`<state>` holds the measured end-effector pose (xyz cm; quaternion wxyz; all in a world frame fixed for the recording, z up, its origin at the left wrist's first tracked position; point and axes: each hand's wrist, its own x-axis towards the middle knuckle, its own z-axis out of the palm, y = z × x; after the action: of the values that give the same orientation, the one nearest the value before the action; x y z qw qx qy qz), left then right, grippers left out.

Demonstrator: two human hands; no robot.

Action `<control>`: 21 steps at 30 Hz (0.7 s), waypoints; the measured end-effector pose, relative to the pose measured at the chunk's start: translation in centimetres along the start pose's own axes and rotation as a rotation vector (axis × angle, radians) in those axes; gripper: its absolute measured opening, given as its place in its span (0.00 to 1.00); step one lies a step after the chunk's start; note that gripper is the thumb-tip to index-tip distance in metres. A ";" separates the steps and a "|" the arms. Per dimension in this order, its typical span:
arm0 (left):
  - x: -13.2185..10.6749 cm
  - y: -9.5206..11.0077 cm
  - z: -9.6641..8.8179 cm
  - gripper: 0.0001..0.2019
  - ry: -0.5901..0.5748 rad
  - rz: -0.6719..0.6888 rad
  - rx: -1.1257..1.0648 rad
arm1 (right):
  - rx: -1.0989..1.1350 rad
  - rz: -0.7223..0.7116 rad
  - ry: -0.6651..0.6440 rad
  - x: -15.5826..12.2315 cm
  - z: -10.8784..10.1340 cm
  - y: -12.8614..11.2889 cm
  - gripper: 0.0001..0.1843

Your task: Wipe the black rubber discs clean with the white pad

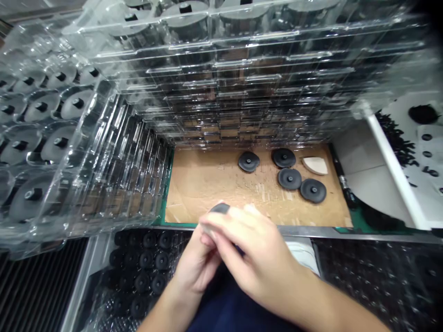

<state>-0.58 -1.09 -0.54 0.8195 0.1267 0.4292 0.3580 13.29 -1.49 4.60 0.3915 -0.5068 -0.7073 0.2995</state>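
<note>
My left hand [194,265] is closed around a dark grey rounded disc [220,208], and only the disc's upper edge shows above the fingers. Over it lies my right hand [259,246], fingers curled and pressed together at the disc; what they pinch, if anything, is hidden. Beyond the hands, a cardboard sheet [204,184] covers the work surface. On it rest several black discs with a small central stub: one disc [248,162] by itself, and a group at the right including a disc [290,179]. A pale wedge-shaped piece [315,165] lies beside that group.
Tall stacks of clear plastic trays [228,83] rise behind the cardboard, with more tray stacks [74,166] filled with discs at left. A white bin wall [394,166] bounds the right side. Below the metal edge sit trays of black parts [145,263].
</note>
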 end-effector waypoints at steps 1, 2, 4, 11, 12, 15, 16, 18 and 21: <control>0.0 0.0 -0.1 0.27 0.018 0.008 0.005 | 0.015 0.016 -0.087 0.0 0.1 -0.1 0.12; 0.0 -0.1 -0.1 0.28 0.029 0.024 0.010 | 0.023 0.039 -0.147 0.1 0.1 -0.1 0.12; 0.1 -0.1 0.1 0.25 0.008 0.040 0.023 | -0.025 0.056 -0.074 0.3 0.3 0.1 0.11; -0.2 0.9 0.8 0.25 -0.124 0.051 -0.046 | 0.097 -0.031 -0.072 -1.0 -0.9 0.2 0.11; -0.2 1.0 0.7 0.26 -0.130 0.050 -0.048 | 0.081 0.007 -0.080 -1.5 -1.5 0.3 0.10; -0.2 1.1 0.9 0.25 -0.179 0.052 -0.066 | -0.108 0.098 0.039 -2.0 -2.5 0.8 0.10; -0.1 1.1 1.0 0.24 -0.201 0.064 -0.076 | -0.175 0.091 0.088 -1.8 -2.6 1.0 0.11; -0.2 1.3 1.2 0.24 -0.231 0.105 -0.088 | -0.258 -0.003 0.161 -1.0 -2.3 1.4 0.13; -0.4 2.0 1.1 0.24 -0.227 0.142 -0.086 | -0.173 -0.120 0.158 0.3 -1.8 2.8 0.15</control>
<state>-0.85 0.21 1.36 0.8400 0.1614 0.3079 0.4165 16.15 -0.30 3.31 0.4179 -0.5175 -0.7265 0.1727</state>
